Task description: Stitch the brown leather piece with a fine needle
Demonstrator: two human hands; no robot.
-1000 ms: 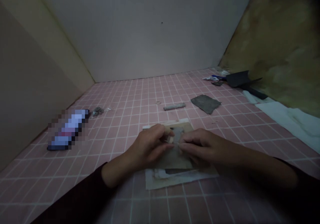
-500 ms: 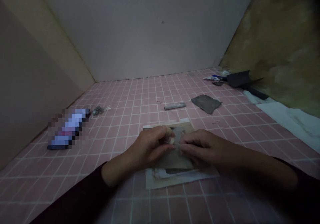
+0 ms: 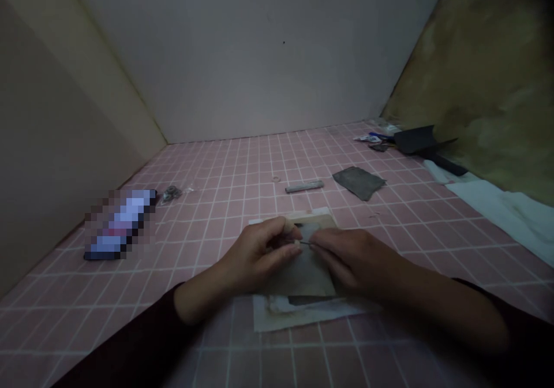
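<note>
Over a brown sheet [image 3: 303,275], my left hand [image 3: 259,255] pinches a small pale piece [image 3: 297,243] between thumb and fingers. From the fingertips of my right hand [image 3: 350,255], a thin dark rod [image 3: 305,242] reaches left to the pale piece. Whether its tip enters the piece or only touches it, I cannot tell. The brown sheet lies on a white, stained paper [image 3: 265,319], and a grey patch shows beyond my fingertips. My hands cover part of the sheets.
Farther back lie a pale ring [image 3: 276,179], a grey stick [image 3: 304,186] and a dark grey sheet [image 3: 360,182]. A blurred-out phone [image 3: 123,226] and a small clear bag [image 3: 171,193] are at left. At right, a black folded object [image 3: 418,140] adjoins white cloth [image 3: 497,209].
My right hand has turned and shifted slightly, and the thin rod now shows between my hands. The left hand keeps its pinch on the pale piece.
</note>
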